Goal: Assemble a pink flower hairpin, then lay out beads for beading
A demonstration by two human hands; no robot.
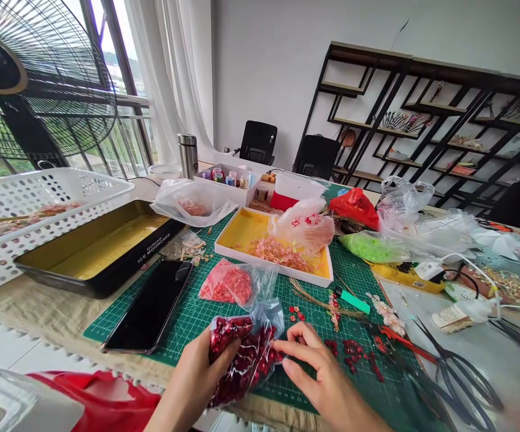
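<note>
My left hand (197, 375) grips a clear plastic bag of dark red beads (244, 354) at the near edge of the green cutting mat (188, 318). My right hand (318, 369) touches the bag's right side with its fingertips pinched at the plastic. Loose dark red pieces (354, 351) lie on the mat just right of that hand. A second bag with pink-red pieces (230, 285) lies behind the held bag.
A black phone (152, 306) lies at left on the mat, beside a black-and-gold tin lid (100, 252) and a white basket (30, 210). A yellow-lined tray (246, 231) holds pink pieces. Scissors (457, 372), a green lighter (352, 301) and several plastic bags sit at right.
</note>
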